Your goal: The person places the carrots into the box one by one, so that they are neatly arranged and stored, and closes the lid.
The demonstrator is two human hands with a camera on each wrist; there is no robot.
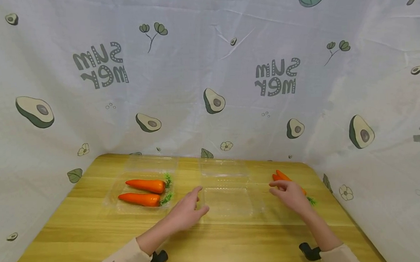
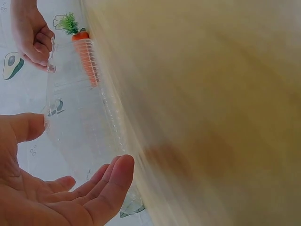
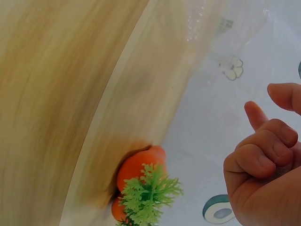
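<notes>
A: Where in the head view to look for the left hand?

B: At the lower middle of the frame, just beside the left edge of the clear middle container. With fingers loosely stretched and with thumb spread widely from them.

A: Anything in its grip?

B: Nothing held, as far as visible. In the left wrist view, with thumb tip seen against the edge of the clear plastic; touching or only near, impossible to tell.

A: And the right hand?

B: At the right of the frame, in front of two carrots, covering a part of them from sight. With thumb and index finger a little apart, with the other fingers folded towards the palm. Here also nothing held; in the right wrist view, seen apart from the carrots, at the right edge.

A: More carrots somewhere?

B: Yes, at the left of the frame: two further carrots, side by side in the left container, with green tops towards the right. All on the wooden table, before a patterned cloth.
</notes>
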